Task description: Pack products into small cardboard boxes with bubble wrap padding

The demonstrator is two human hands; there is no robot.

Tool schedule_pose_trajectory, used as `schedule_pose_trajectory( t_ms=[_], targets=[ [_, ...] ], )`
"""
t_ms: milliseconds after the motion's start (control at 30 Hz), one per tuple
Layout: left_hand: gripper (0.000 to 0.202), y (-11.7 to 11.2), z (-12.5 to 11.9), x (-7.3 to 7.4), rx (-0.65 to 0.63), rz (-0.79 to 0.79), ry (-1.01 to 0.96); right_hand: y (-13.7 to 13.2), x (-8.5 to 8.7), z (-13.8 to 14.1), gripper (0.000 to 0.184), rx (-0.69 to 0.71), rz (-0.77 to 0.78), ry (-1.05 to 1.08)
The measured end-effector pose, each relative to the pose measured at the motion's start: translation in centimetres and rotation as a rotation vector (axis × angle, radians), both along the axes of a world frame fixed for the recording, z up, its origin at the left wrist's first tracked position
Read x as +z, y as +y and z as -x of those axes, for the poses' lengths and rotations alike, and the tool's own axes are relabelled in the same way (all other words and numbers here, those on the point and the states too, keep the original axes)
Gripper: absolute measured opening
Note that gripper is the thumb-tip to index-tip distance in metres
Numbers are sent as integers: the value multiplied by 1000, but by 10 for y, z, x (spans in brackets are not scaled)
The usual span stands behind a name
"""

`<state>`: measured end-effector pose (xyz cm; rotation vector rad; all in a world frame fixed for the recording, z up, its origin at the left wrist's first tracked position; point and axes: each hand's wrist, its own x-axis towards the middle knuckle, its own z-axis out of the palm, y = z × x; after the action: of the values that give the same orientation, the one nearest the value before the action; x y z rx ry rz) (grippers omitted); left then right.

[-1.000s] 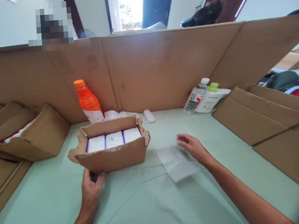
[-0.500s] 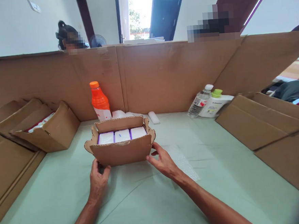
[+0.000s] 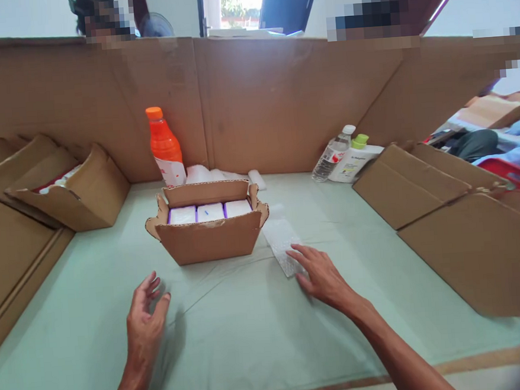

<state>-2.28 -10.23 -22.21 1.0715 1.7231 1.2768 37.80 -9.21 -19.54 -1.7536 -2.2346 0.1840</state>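
A cardboard box [image 3: 214,243] with raised flaps stands upright on the green cloth. Inside it sit three white packs [image 3: 210,213] side by side with purple edges. My left hand [image 3: 146,313] hovers in front of the box's left end, fingers apart and holding nothing. On the right, my right hand [image 3: 321,274] is spread over the near end of a clear bubble-wrap sheet [image 3: 283,244]; whether the fingers touch it I cannot tell. Both hands are apart from the box.
An orange bottle [image 3: 165,145] stands behind the box, near white wrapped pieces [image 3: 198,174]. A clear water bottle [image 3: 332,155] and a white bottle with a green cap [image 3: 353,162] lean at the back right. Cardboard boxes [image 3: 433,189] flank both sides. A tall cardboard partition [image 3: 280,104] closes the back.
Both hands have come off the box and drawn back, the left towards me, the right towards the bubble wrap. The view has tilted down, showing the table's front edge.
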Motion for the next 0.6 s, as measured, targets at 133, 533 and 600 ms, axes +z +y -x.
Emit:
schedule_pose_trajectory(
  t_ms=[133,533,600],
  targets=[
    [53,-35,-17,3,-53,-31,27,-8,-5,-3,34,-89,-15,-196],
    [51,-54,-23,12,-244,5,-62,-60,11,166,25,198,461,865],
    [53,-56,-15,14,-190,-12,-11,-63,14,179,26,249,528,973]
  ],
)
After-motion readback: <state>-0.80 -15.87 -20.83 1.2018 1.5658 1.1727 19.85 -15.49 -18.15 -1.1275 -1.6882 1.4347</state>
